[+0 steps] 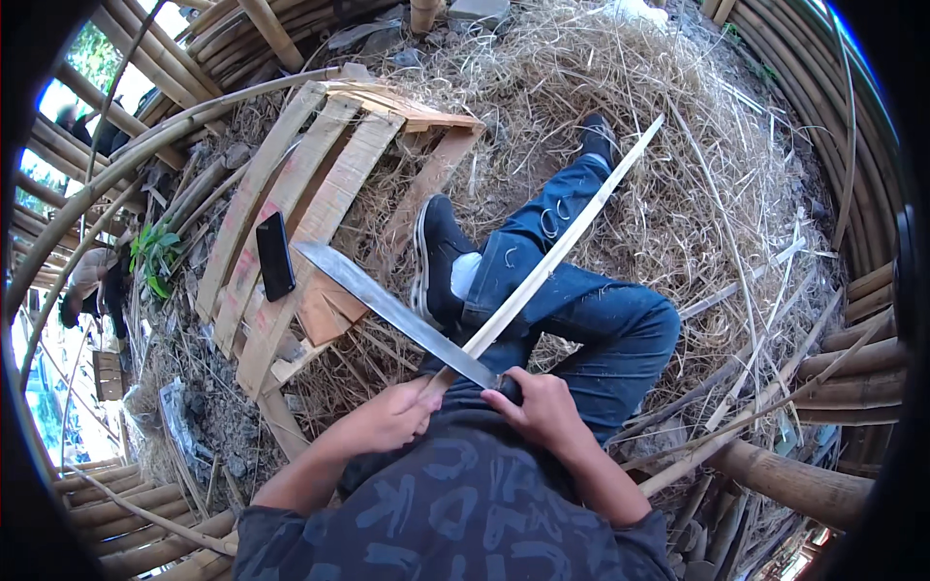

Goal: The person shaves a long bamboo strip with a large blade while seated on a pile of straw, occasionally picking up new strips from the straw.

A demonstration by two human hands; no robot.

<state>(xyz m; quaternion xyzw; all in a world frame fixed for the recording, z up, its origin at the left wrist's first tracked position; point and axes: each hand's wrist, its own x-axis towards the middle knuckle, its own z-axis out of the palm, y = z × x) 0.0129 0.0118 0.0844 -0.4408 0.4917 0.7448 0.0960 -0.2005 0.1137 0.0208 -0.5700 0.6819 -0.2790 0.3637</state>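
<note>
We find the left hand (392, 418) closed on the near end of the wooden strip (563, 244), which runs toward one o'clock. Our right hand (541, 402) grips the machete (392, 309) handle firmly; its blade points to ten o'clock, crossing the strip.

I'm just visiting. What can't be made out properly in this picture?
All in the head view:
- Knife: most of its handle, covered by the right hand.
- Pale strip: its near end, covered by the left hand.
- Phone: its underside, against the wooden slats.
- Shirt: cut off by the lower edge.
</note>
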